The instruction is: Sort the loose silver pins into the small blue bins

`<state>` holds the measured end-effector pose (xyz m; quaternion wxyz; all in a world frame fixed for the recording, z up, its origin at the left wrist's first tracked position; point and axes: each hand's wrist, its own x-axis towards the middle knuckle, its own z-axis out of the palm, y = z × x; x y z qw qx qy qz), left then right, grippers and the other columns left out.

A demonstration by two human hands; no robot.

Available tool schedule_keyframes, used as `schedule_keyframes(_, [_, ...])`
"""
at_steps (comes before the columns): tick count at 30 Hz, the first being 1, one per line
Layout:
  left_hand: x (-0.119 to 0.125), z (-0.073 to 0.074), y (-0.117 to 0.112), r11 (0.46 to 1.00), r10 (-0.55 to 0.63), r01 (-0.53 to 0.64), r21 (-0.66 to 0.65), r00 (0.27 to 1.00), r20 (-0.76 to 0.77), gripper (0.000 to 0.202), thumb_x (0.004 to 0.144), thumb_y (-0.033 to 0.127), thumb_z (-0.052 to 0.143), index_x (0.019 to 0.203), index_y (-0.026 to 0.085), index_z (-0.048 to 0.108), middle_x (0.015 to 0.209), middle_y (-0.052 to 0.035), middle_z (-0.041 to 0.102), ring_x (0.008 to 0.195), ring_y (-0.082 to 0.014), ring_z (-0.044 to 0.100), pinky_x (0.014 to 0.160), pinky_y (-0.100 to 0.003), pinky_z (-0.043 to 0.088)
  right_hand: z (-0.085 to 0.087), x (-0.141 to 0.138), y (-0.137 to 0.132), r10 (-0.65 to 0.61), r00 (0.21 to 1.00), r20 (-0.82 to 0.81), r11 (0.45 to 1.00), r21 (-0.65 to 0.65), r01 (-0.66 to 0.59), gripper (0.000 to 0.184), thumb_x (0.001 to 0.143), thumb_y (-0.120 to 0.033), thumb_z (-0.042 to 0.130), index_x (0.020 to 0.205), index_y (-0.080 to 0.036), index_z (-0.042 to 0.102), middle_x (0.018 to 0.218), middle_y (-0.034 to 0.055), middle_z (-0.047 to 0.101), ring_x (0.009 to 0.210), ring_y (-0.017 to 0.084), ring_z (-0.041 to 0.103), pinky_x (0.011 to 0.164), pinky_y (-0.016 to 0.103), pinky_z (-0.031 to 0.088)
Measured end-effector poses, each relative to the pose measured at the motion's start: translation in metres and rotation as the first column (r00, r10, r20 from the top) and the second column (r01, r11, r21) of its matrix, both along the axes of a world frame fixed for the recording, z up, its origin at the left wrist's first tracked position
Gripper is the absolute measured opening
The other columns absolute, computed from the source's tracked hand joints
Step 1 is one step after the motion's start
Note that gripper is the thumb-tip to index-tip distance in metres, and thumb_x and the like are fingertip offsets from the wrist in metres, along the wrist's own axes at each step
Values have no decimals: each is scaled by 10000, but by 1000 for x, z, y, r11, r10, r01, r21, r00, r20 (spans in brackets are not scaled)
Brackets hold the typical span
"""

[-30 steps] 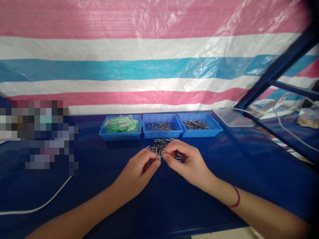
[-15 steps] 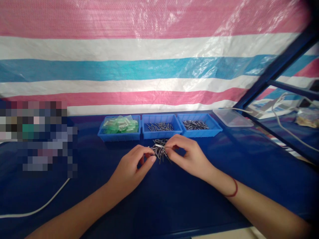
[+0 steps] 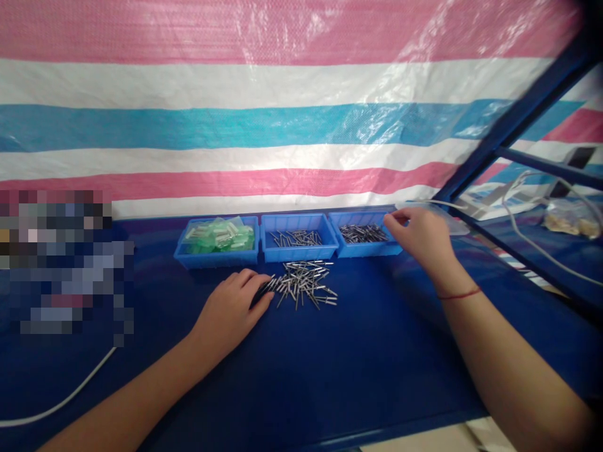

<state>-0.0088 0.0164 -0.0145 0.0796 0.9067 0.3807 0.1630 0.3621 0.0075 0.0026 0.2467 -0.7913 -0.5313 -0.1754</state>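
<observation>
A loose pile of pop rivets (image 3: 304,284), slim silver pins with thicker ends, lies on the blue table in front of the bins. My left hand (image 3: 238,301) rests at the pile's left edge, thumb and fingers apart, with the nearest rivets at its fingertips. Over the right end of the right blue bin (image 3: 372,251) is my right hand (image 3: 419,235), thumb and forefinger pinched together. Whether anything sits in that pinch cannot be made out. Short dark-grey metal pieces (image 3: 362,234) fill part of this bin.
The middle blue bin (image 3: 299,254) holds more rivets. In the left blue bin (image 3: 217,258) are green plastic packets (image 3: 219,235). A clear plastic lid (image 3: 459,226) lies behind my right hand. A dark frame bar (image 3: 513,119) slants at right; a white cable (image 3: 61,408) runs along the left.
My right hand has left the pile and moved right to the right bin. My left hand has shifted slightly left, its fingers lower at the pile's edge. More of the pile shows.
</observation>
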Motion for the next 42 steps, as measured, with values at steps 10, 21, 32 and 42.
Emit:
schedule_keyframes(10, [2,-1,2,999,-8,9,-33,1000,1,256,918,204,497,1146,158,603,1002,-74,652,888,-215,605,801,-343,478,9,-62,-9,384,923,28,917,103,-385,204,844,-291,534,775,-174,687,738,60,684,718,214,606,711,328,427])
schedule_keyframes(21, [6,0,0,998,-39,46,-48,990,137,272,929,186,470,1185,169,561,955,-60,639,894,-201,587,814,-332,468,5,-121,-28,754,649,-96,656,78,-751,155,881,-250,539,843,-175,669,825,51,677,762,186,585,769,354,433])
schedule_keyframes(32, [13,12,-17,989,-67,116,-92,906,418,260,879,187,552,1135,216,588,928,-6,678,848,-132,639,822,-250,500,-11,-158,-42,868,467,-170,488,109,-866,137,890,-224,546,917,-200,678,912,77,669,830,196,592,721,349,470])
schedule_keyframes(42, [20,11,-19,882,235,113,-458,737,634,123,801,287,641,846,174,655,806,-12,701,736,-143,662,698,-237,539,-6,-162,-47,867,414,-278,478,229,-848,115,890,-219,554,892,-196,666,858,61,670,788,172,607,714,329,484])
